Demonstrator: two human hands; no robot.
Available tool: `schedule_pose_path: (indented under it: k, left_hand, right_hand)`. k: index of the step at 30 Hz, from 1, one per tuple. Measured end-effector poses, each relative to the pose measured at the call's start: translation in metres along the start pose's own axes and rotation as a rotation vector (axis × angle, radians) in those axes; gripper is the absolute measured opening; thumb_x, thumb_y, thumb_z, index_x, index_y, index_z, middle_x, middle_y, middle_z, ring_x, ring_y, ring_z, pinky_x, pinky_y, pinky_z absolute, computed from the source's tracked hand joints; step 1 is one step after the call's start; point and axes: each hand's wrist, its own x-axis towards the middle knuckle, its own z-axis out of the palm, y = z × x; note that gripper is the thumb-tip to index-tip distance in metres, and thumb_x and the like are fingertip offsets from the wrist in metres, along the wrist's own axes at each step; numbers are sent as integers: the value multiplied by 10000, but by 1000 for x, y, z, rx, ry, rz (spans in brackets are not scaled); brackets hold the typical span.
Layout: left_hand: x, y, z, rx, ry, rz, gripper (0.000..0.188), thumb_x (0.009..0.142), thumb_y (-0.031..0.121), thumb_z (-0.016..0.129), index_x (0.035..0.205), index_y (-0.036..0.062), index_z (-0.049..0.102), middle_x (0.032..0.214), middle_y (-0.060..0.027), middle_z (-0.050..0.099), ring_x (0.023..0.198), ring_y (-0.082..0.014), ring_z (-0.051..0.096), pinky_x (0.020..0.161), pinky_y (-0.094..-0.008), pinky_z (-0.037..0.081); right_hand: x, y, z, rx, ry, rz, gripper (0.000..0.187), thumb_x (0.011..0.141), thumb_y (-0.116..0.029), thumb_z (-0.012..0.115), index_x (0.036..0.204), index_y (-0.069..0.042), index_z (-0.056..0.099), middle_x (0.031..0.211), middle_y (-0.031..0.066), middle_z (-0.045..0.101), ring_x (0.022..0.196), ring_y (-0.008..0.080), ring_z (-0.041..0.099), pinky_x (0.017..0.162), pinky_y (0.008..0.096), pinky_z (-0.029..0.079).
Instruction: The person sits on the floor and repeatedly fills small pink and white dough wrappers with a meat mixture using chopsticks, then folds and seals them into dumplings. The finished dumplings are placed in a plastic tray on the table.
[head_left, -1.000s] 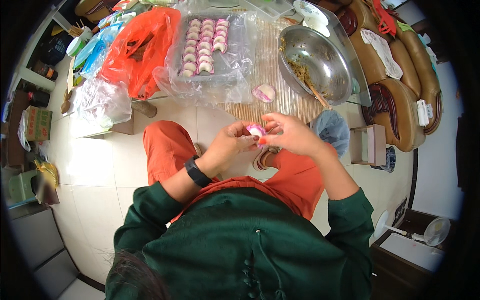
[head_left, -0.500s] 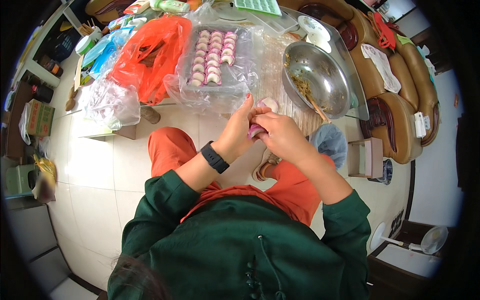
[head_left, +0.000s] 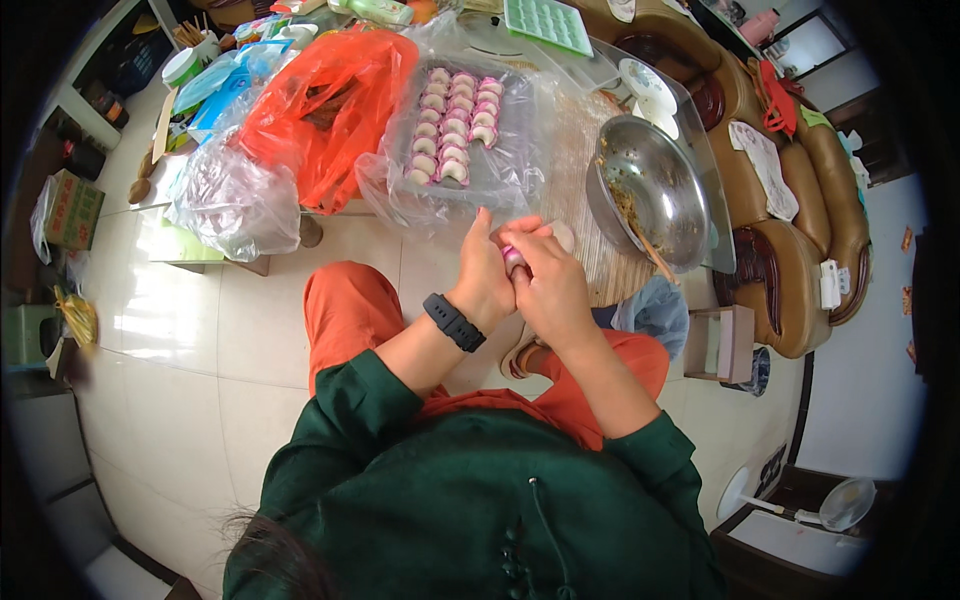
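A purple-and-white dumpling (head_left: 513,260) sits between my two hands, above the near edge of the table, and is partly covered by fingers. My left hand (head_left: 482,276), below a black watch, is closed around it with the thumb raised. From the other side my right hand (head_left: 553,292) presses its fingers onto the dumpling. Just beyond the right fingers lies a pale round wrapper (head_left: 563,237), mostly hidden. Rows of pleated dumplings (head_left: 453,128) rest on a plastic-covered tray (head_left: 512,165) beyond my hands.
To the right stands a steel bowl (head_left: 668,185) with brown filling and a wooden utensil (head_left: 655,254). A red plastic bag (head_left: 335,150) and a clear bag (head_left: 235,205) are at left. A lined bin (head_left: 655,315) is below the table's right side.
The table and everything on it have shifted right and slightly down in view. My hands have drawn closer together around the dumpling, covering more of it.
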Motion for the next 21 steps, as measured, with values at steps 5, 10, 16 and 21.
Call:
schedule_pose_path:
  k: [5, 10, 16, 21]
  left_hand:
    - [4, 15, -8, 39, -29, 137, 647, 981, 555, 239, 1114, 3, 551, 981, -133, 622, 965, -267, 586, 895, -406, 465]
    - [-3, 45, -14, 248, -93, 489, 614, 980, 546, 303, 1128, 9, 560, 1001, -109, 609, 971, -216, 583, 906, -353, 430]
    - [-8, 97, -30, 237, -163, 703, 520, 997, 458, 345, 1056, -6, 573, 961, -102, 607, 891, -194, 580, 818, -322, 458]
    - [-8, 118, -40, 218, -164, 756, 518, 998, 456, 351, 1049, -7, 578, 931, -93, 608, 850, -183, 580, 788, -309, 461]
  right_hand:
    - [21, 7, 12, 100, -73, 56, 279, 726, 23, 603, 999, -18, 640, 905, 167, 653, 805, 326, 641, 711, 383, 518]
    - [82, 23, 9, 280, -47, 261, 215, 708, -24, 638, 917, -39, 686, 837, 120, 667, 723, 251, 643, 676, 337, 514]
    - [149, 86, 63, -112, -8, 219, 178, 700, -115, 692, 861, -39, 691, 843, 160, 681, 740, 312, 648, 684, 392, 508]
    - [164, 114, 100, -298, -29, 273, 211, 667, -164, 762, 819, -36, 691, 743, 130, 683, 650, 253, 648, 627, 352, 501]
